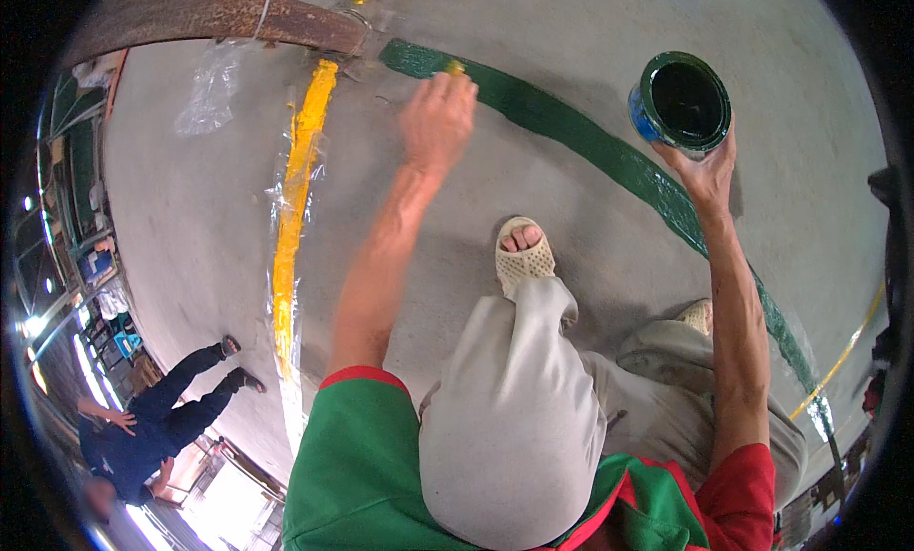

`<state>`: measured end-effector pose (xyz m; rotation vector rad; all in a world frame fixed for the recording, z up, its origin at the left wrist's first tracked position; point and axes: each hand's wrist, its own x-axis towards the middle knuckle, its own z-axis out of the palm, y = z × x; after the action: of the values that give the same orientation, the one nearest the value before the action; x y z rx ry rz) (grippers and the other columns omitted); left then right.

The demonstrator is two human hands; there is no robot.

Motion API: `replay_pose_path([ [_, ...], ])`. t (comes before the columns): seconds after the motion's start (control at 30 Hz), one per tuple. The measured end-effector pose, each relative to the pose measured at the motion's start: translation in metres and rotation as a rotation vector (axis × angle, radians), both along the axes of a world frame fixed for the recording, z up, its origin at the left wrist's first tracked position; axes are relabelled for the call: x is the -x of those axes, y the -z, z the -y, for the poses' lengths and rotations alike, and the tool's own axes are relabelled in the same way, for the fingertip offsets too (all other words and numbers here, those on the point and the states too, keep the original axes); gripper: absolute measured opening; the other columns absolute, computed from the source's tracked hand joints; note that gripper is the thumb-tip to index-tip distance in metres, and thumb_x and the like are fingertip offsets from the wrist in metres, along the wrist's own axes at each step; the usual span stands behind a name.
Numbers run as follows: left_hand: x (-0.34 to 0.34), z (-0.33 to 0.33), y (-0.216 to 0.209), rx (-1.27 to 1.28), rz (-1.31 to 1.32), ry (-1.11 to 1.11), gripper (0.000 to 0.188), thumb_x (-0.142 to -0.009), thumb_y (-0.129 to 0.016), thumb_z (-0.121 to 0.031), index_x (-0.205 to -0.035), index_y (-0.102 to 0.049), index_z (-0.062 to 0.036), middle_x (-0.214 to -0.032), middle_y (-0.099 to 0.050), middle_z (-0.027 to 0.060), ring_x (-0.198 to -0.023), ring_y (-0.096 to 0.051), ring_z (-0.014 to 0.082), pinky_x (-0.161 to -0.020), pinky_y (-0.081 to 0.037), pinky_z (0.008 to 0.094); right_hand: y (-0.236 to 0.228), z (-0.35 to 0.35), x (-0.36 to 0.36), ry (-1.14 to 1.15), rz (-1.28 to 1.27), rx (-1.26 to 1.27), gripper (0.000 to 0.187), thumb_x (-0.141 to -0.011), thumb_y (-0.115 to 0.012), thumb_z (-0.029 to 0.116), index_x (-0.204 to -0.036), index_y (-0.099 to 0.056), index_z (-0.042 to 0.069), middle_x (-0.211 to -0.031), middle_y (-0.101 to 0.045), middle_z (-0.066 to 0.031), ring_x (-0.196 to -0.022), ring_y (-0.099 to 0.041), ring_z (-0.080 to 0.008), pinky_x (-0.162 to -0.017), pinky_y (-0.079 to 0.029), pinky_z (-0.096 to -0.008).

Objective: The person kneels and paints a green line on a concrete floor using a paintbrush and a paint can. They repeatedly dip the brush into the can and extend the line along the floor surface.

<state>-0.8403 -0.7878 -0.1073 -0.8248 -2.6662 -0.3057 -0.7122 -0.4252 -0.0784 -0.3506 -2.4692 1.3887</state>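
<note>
Green stripe (609,151): coating is judged nearly complete, with a pale stretch (821,418) at lower right seemingly left. Near the end by the rusty beam (209,16), a mostly hidden yellow tool (456,68) is gripped by the left hand (438,118); the can (645,119) is held by the right hand (700,172). Room is offered by grey floor (509,185) between this and the yellow stripe (293,208), 2 edges in all.

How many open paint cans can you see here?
1: the paint can held in the right hand, at upper right. Others may be hidden toward the picture's edges.
</note>
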Motion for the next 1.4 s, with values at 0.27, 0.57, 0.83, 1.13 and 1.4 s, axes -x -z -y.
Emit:
replay_pose_path([
  [0.27, -0.114, -0.106, 0.000, -0.213, 0.078, 0.363, 0.014, -0.088, -0.076, -0.018, -0.095, -0.070, -0.0078, -0.090, -0.065, 0.0060, -0.081, -0.067, 0.0217, -0.063, -0.058, 0.0366, 0.007, -0.017, 0.005, 0.045, -0.068, -0.048, 0.092, -0.067, -0.101, 0.033, -0.142, -0.054, 0.008, -0.132, -0.068, -0.0120, -0.123, -0.066, -0.0261, -0.112, -0.050, -0.0437],
  [0.57, -0.167, -0.161, -0.010, -0.692, 0.661, 0.351, 0.016, -0.100, -0.067, -0.021, -0.102, -0.071, -0.0045, -0.090, -0.068, 0.0110, -0.081, -0.070, 0.0285, -0.065, -0.056, 0.0387, 0.002, -0.026, 0.001, 0.097, -0.032, 0.055, 0.091, -0.067, -0.102, 0.028, -0.142, -0.054, 0.007, -0.132, -0.068, -0.0089, -0.123, -0.066, -0.0244, -0.109, -0.051, -0.0410],
  [0.83, -0.056, -0.040, 0.012, -0.844, 0.629, -0.215, 0.043, -0.107, -0.062, -0.045, -0.111, -0.074, -0.0034, -0.077, -0.067, 0.0034, -0.068, -0.058, 0.0124, -0.061, -0.047, 0.0319, 0.001, -0.024, -0.005, 0.063, -0.015, 0.039, 0.096, -0.067, -0.101, 0.028, -0.147, -0.052, 0.008, -0.138, -0.064, -0.0117, -0.131, -0.061, -0.0267, -0.117, -0.046, -0.0446],
  [1.13, 0.058, 0.071, -0.018, -0.121, -0.075, -0.171, 0.018, -0.102, -0.069, -0.022, -0.107, -0.072, -0.0056, -0.096, -0.073, 0.0123, -0.088, -0.071, 0.0316, -0.076, -0.056, 0.0416, -0.009, -0.017, -0.009, 0.041, 0.003, 0.014, 0.097, -0.068, -0.101, 0.033, -0.148, -0.051, 0.008, -0.139, -0.065, -0.0132, -0.131, -0.062, -0.0284, -0.117, -0.049, -0.0467],
  [1.4, -0.017, -0.021, -0.001, -0.031, 0.129, 0.069, 0.017, -0.100, -0.070, -0.018, -0.110, -0.072, -0.0052, -0.093, -0.067, 0.0107, -0.084, -0.067, 0.0298, -0.073, -0.055, 0.0418, -0.030, -0.039, -0.009, 0.020, 0.030, -0.026, 0.105, -0.063, -0.102, 0.036, -0.149, -0.050, 0.006, -0.139, -0.065, -0.0145, -0.129, -0.064, -0.0292, -0.116, -0.049, -0.0441],
])
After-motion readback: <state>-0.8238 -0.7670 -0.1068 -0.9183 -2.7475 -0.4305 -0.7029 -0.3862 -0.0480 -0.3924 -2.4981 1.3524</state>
